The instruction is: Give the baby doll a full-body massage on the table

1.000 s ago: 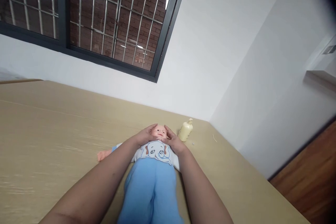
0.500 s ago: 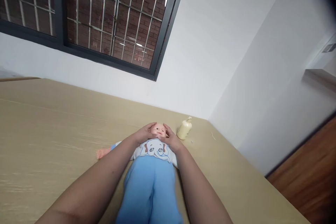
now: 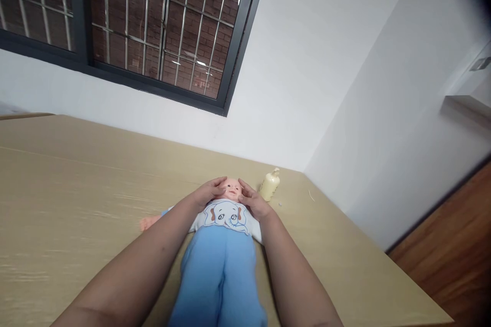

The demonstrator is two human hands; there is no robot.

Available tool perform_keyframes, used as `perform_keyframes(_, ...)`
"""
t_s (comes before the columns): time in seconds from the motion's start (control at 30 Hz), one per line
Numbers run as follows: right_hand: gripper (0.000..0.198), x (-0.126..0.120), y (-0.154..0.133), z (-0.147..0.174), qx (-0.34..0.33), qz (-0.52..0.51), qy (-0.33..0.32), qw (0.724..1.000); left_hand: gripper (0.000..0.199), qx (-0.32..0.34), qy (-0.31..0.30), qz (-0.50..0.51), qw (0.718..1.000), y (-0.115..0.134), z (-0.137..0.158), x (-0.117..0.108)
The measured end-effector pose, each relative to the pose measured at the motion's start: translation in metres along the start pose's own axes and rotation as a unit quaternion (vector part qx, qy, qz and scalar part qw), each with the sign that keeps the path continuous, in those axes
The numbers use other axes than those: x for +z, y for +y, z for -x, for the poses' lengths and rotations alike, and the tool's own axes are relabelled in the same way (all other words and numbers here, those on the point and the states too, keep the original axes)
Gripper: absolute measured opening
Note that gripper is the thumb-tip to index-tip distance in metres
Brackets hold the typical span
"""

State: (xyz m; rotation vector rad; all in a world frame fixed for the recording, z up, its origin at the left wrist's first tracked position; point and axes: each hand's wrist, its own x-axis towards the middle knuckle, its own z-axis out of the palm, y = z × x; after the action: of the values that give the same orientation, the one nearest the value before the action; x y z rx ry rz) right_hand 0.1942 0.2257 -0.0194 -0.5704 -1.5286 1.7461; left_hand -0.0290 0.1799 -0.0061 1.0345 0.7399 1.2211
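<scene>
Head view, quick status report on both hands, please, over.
Left hand, right hand cupping opposite sides of round, pink, plastic-looking doll head. Doll face-up, blue trousers. Upright cream pump bottle close beyond right hand.

Low in the middle of the frame, one left hand (image 3: 210, 193) and one right hand (image 3: 256, 204), two in all, are touching one doll (image 3: 226, 248), which is wearing one elephant picture (image 3: 225, 214). Right of centre, one bottle (image 3: 270, 187), one small speck (image 3: 280, 204) and one thin strand (image 3: 311, 195) are sharing one surface (image 3: 95, 173). One window (image 3: 153, 25) is filling the upper left; one wooden panel (image 3: 452, 245) is showing at lower right.
</scene>
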Motion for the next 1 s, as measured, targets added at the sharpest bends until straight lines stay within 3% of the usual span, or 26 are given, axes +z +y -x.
perform_keyframes(0.1, 0.089, 0.005, -0.001, -0.002, -0.002, 0.046, 0.032, 0.998, 0.09, 0.003, 0.009, -0.003, 1.0, 0.001, 0.002, 0.003)
perform_keyframes(0.2, 0.096, 0.013, -0.005, -0.002, 0.013, 0.141, 0.071, 0.987, 0.1, -0.003, 0.019, -0.018, 1.0, 0.003, 0.005, 0.008)
perform_keyframes(0.3, 0.101, 0.018, -0.007, -0.002, 0.015, 0.169, 0.078, 0.982, 0.107, -0.001, 0.023, -0.023, 0.999, 0.003, 0.007, 0.01)
perform_keyframes(0.5, 0.099, 0.008, -0.004, -0.003, 0.007, 0.085, 0.046, 0.995, 0.102, -0.006, 0.0, -0.003, 1.0, 0.003, 0.004, 0.004)
perform_keyframes(0.63, 0.093, 0.002, -0.004, -0.002, 0.015, 0.012, 0.022, 1.0, 0.083, -0.008, -0.011, 0.01, 1.0, 0.004, 0.003, 0.001)
perform_keyframes(0.8, 0.081, 0.009, -0.006, -0.002, 0.012, -0.015, 0.058, 0.998, 0.068, -0.003, -0.002, 0.009, 1.0, 0.003, 0.0, 0.002)
perform_keyframes(1.0, 0.101, 0.017, -0.009, -0.003, 0.008, 0.175, 0.087, 0.981, 0.093, 0.004, 0.008, -0.068, 0.998, 0.0, 0.0, 0.004)
